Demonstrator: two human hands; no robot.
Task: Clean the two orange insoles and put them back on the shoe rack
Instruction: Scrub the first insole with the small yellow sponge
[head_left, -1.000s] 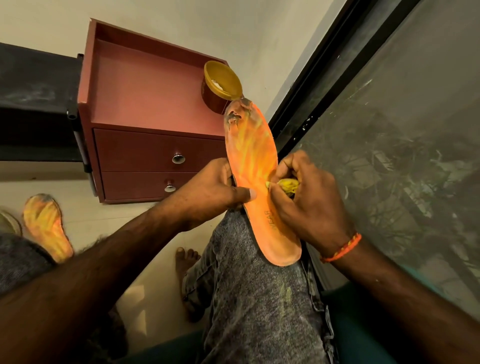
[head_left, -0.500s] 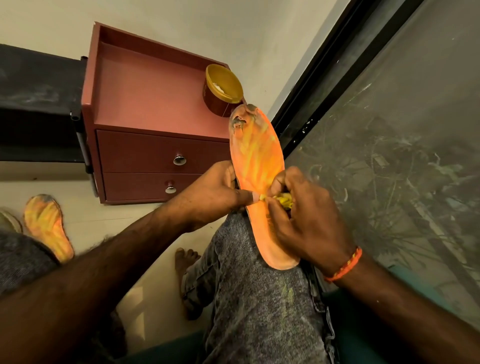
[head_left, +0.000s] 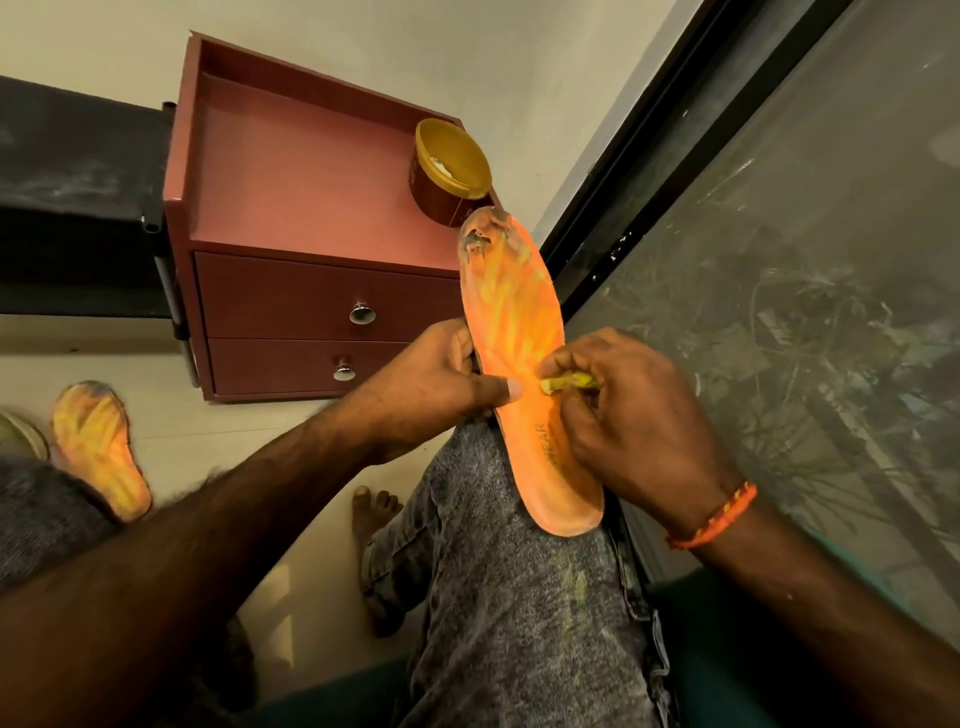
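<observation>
An orange insole (head_left: 511, 317) with yellow streaks and a dark smudged toe stands tilted on my right knee. My left hand (head_left: 431, 382) grips its left edge, thumb across the face. My right hand (head_left: 623, 410) pinches a small yellow wad (head_left: 569, 383) and presses it against the middle of the insole. The second orange insole (head_left: 98, 447) lies on the floor at the far left, beside my left knee.
A red-brown two-drawer cabinet (head_left: 291, 208) stands ahead against the wall, with an open round tub (head_left: 449, 171) of cream on its top right corner. A black shelf (head_left: 72, 208) is to its left. A dark-framed window (head_left: 779, 260) runs along the right. My bare foot (head_left: 374, 514) rests on the floor.
My right hand with the yellow wad has rubbed along the insole's middle, dipping toward the heel and coming back up. The left hand's grip is unchanged.
</observation>
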